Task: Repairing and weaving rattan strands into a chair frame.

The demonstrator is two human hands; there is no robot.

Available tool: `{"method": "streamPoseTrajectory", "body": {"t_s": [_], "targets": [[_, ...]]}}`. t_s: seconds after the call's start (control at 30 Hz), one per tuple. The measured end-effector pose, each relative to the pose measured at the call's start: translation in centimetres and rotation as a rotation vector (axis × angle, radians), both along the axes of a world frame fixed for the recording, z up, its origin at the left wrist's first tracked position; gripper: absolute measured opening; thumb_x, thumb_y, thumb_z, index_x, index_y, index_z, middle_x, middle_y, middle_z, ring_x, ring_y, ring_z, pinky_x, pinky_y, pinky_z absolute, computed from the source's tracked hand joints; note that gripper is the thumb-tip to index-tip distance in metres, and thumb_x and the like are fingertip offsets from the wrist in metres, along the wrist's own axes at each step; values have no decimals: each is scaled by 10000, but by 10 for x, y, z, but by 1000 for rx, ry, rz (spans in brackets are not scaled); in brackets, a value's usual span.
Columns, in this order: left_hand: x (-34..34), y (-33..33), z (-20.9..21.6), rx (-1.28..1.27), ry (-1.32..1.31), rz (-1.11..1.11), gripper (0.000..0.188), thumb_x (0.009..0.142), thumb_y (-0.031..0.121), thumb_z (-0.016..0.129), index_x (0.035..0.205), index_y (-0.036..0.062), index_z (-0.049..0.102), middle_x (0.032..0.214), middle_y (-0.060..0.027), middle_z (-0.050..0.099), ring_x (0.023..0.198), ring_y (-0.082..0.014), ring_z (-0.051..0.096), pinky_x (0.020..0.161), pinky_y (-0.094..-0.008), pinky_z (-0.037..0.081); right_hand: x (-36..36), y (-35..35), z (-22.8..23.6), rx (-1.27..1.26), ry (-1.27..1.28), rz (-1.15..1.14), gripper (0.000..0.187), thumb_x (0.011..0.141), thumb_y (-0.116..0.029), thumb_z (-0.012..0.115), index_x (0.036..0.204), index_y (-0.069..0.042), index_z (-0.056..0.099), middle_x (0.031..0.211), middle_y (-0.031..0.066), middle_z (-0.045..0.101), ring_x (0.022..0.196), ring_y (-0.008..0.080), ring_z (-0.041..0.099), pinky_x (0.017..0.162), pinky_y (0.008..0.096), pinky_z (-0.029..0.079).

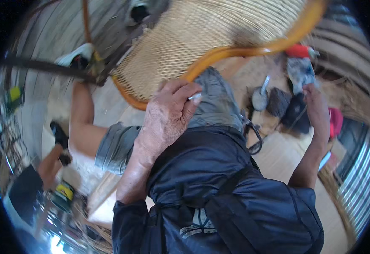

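A woven cane panel in a curved, honey-coloured wooden frame (pixel 231 52) slants across my lap. My left hand (pixel 166 112) is closed at the frame's near edge, and a small whitish, stick-like piece (pixel 195 96) pokes out between thumb and forefinger. Its exact kind is unclear. Off to the right, my right hand (pixel 316 103) is raised with its fingertips drawn together, close to a crumpled grey-white plastic bag (pixel 302 73). What those fingers hold, if anything, is too small and blurred to make out.
On the right lie a red bottle-like thing (pixel 299 51), a hammer-like tool (pixel 259 98), a dark block (pixel 279 102) and a crimson item (pixel 335 122). Another person's arm (pixel 49 167) reaches in at lower left, near a green and yellow tin (pixel 63 195). A dark bar (pixel 45 67) crosses the upper left.
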State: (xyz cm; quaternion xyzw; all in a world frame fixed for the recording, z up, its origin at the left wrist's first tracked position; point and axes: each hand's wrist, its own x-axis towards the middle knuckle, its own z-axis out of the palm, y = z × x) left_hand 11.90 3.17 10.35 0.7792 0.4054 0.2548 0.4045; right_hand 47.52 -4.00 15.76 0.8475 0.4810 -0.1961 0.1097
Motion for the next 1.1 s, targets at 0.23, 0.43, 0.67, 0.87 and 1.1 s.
{"method": "streamPoseTrajectory", "body": {"t_s": [0.23,0.43,0.67,0.87,1.1], "targets": [[111,-7,7,-25,-48,-556,269,768,-2,543,1003,91,635,1067,-129,524,923,-260,568,760,-326,480,33,-122,-151,462,248,-371,196,882,-205,511,953,-32,570,826,177,604,736,301,602,710,352,462],[161,-34,-68,178,209,-871,169,746,85,528,875,58,634,1051,-135,540,970,-283,569,778,-343,500,16,-58,-182,291,163,-495,349,861,-351,528,964,-26,604,896,217,626,861,369,604,759,408,460],[202,-63,-128,71,385,-1092,90,712,141,576,744,91,643,1011,-100,565,918,-265,588,753,-391,502,75,-85,-231,91,-86,-100,318,839,-250,494,958,16,622,970,231,610,928,380,575,821,441,451],[191,-51,-118,-242,-7,-556,299,726,103,568,1007,2,548,901,-155,604,860,-311,606,757,-469,480,38,-51,-122,242,610,-503,207,902,-163,497,862,25,574,643,30,497,595,104,432,524,256,358],[108,22,-54,-1052,-316,-157,416,788,-43,435,1203,-25,424,889,-165,617,725,-228,635,599,-309,529,-98,52,-81,362,950,-266,201,915,-219,517,879,-27,565,639,-43,413,577,40,366,508,194,286]]}}
